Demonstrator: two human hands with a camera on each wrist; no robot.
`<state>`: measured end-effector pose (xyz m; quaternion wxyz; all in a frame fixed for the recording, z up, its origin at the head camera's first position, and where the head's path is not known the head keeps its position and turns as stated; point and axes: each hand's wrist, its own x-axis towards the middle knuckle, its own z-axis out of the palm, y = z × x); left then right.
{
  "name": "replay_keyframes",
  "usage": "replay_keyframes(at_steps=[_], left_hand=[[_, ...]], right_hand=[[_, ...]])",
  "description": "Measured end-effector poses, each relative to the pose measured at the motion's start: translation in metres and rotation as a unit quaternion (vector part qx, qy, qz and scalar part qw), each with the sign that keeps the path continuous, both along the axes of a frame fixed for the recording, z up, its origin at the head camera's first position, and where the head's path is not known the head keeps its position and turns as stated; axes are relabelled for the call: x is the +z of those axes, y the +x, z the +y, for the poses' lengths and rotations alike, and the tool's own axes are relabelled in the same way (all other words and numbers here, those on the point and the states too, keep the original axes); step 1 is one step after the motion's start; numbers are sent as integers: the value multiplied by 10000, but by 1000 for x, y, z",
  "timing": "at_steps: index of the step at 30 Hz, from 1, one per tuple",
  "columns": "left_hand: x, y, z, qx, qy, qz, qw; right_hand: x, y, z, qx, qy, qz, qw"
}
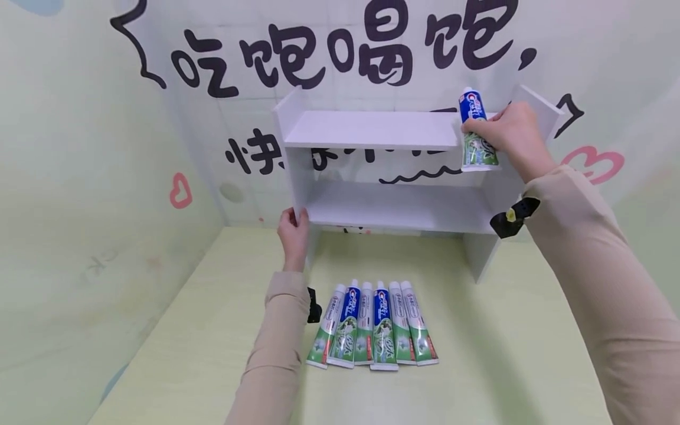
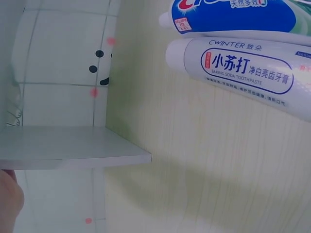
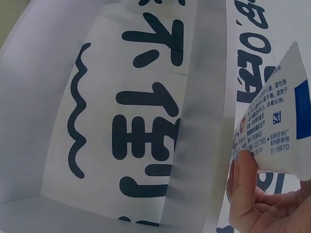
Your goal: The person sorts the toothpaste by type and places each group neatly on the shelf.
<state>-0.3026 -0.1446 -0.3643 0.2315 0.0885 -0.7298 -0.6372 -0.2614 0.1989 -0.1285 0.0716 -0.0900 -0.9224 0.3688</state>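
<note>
My right hand [image 1: 512, 133] grips a blue, white and green Crest toothpaste tube [image 1: 480, 150] by its side, cap up, before the right end of the white shelf rack's upper board [image 1: 377, 127]. In the right wrist view, printed small text covers the back of the tube [image 3: 272, 126], with the thumb and fingers at its lower edge. My left hand [image 1: 294, 239] holds the rack's left side panel [image 1: 299, 183] low down, fingers bent at its front edge. In the left wrist view only a bit of that hand [image 2: 9, 199] shows beside the panel [image 2: 73, 148].
Several toothpaste tubes lie side by side on the pale wood-grain table [image 1: 212, 354], caps towards the rack: blue Crest tubes [image 1: 382, 324] among white-and-green baking soda tubes [image 1: 419, 324]. The rack's lower board [image 1: 398, 206] spans below the upper one. Behind stands a lettered wall [image 1: 340, 97].
</note>
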Motion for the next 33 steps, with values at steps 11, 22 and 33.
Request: replay_keyframes(at_steps=[11, 22, 33], left_hand=[[-1, 0, -4, -8, 13, 58, 10000], [-11, 4, -1, -17, -86, 83, 9999], [-5, 7, -4, 34, -165, 273, 9995]], right_hand=[[7, -21, -1, -141, 127, -113, 9998], [-3, -33, 5, -93, 275, 72, 9996], [-2, -35, 6, 171, 652, 240, 9974]])
